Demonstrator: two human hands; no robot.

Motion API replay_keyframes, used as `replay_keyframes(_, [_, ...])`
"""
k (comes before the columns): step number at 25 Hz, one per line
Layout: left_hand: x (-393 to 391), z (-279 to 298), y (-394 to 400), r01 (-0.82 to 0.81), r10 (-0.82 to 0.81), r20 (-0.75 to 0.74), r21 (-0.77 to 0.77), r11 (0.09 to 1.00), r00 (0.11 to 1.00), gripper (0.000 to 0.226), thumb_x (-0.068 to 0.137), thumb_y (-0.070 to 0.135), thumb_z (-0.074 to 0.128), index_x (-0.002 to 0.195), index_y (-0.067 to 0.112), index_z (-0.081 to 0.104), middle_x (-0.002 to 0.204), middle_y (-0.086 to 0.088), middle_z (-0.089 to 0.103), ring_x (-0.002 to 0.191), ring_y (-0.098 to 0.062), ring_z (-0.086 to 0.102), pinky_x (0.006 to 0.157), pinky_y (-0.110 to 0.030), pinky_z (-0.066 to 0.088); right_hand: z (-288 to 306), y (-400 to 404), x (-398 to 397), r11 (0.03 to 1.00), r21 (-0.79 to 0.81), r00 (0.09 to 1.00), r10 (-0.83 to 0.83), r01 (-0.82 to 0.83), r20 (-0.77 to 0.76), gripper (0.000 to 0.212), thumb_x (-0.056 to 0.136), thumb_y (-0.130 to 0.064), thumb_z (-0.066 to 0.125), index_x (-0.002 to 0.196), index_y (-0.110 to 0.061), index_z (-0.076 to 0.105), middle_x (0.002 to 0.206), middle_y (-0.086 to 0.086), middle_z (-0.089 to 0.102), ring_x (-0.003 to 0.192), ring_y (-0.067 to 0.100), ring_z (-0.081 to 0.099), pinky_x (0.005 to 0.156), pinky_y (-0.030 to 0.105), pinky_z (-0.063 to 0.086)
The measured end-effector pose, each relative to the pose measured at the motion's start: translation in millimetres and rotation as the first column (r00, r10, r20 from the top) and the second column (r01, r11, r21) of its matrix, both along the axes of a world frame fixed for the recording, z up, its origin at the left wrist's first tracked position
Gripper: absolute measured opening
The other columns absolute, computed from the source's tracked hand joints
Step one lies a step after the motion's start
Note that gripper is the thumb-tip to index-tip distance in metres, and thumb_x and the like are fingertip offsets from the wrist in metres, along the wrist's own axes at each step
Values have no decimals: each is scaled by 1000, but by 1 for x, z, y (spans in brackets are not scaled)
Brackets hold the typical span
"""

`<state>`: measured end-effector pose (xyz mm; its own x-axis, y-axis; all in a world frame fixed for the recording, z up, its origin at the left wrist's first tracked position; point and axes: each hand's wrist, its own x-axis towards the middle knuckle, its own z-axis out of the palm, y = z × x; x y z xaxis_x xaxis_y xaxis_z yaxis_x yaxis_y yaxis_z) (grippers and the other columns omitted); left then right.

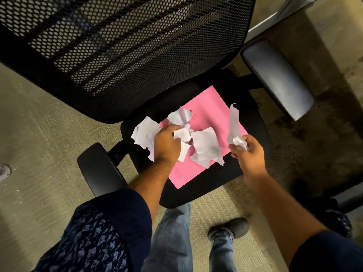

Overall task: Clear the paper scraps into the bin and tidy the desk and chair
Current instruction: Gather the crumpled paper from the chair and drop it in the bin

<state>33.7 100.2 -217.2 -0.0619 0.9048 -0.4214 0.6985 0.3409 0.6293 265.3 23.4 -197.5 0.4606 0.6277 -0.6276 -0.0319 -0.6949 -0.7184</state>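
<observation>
A black office chair with a mesh back (125,46) stands in front of me. On its black seat (212,185) lies a pink sheet (212,112). Several torn white paper scraps (206,146) rest on the pink sheet. My left hand (167,144) is closed over a bunch of those scraps, low over the seat's left part. My right hand (249,152) hovers above the seat's right part and grips a long white scrap (234,124) that sticks up from my fingers.
Two dark armrests flank the seat, one at the left (100,169) and one at the right (279,79). Beige carpet (39,134) surrounds the chair. My jeans and black shoe (229,228) are below the seat's front edge. A pale furniture edge (275,18) runs along the top right.
</observation>
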Motion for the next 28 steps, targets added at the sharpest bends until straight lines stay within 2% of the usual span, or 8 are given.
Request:
replay_keyframes(6, [-9,5,-10,-61,58,62,48,997,996,20,87,3,81,105,11,79,106,-1,76,95,-10,65,71,-9,46,19,-15,5,989,150,981,18,12,-192,29,93,12,65,98,-13,80,91,3,76,83,18,67,77,30,58])
replay_keyframes(9, [-12,10,-18,-59,52,87,80,995,995,14,88,2,82,99,8,80,100,-2,77,93,-11,68,74,-13,52,27,-25,2,989,141,953,76,-36,-292,8,89,-8,77,94,-4,80,91,6,75,84,13,68,77,26,57])
replay_keyframes(11, [-14,12,-24,-77,69,102,68,995,992,12,88,5,82,99,11,80,98,0,78,92,-11,69,76,-18,55,22,-29,-1,986,109,934,152,-123,-322,28,84,-15,80,100,8,76,97,14,71,86,15,68,80,31,55])
replay_keyframes(14, [-15,13,-28,-127,122,138,30,991,983,14,88,8,83,97,17,77,91,12,73,89,-8,68,72,-12,52,14,-25,-12,948,44,922,316,-315,-222,19,88,-10,83,99,4,80,119,15,65,108,21,67,97,41,55])
replay_keyframes(17, [-15,14,-30,-165,159,185,16,986,970,24,88,7,83,95,24,68,89,21,67,86,-1,67,67,-5,52,1,-11,-30,827,-74,813,561,-557,155,11,90,-23,84,97,-15,84,140,8,57,130,27,55,109,46,48])
replay_keyframes(21, [-12,13,-30,-266,266,284,-41,963,921,41,89,3,81,113,30,62,110,11,71,104,-9,71,80,-21,63,-20,11,-51,863,-181,846,500,-471,186,36,90,-28,84,123,-17,76,163,4,43,148,29,43,120,47,43])
replay_keyframes(25, [-10,7,-29,-309,319,305,-81,948,897,43,91,4,79,128,21,69,121,9,72,113,-9,70,84,-20,62,-34,28,-57,814,-346,782,563,-467,267,24,97,-33,75,110,-13,78,126,7,67,100,25,67,79,37,59])
replay_keyframes(28, [-11,1,-29,-322,343,267,-120,939,901,24,93,12,79,116,16,78,103,8,78,100,-8,74,83,-32,64,-37,36,-48,867,-301,821,482,-397,307,19,98,-28,72,105,-11,75,97,4,71,72,16,61,56,26,45])
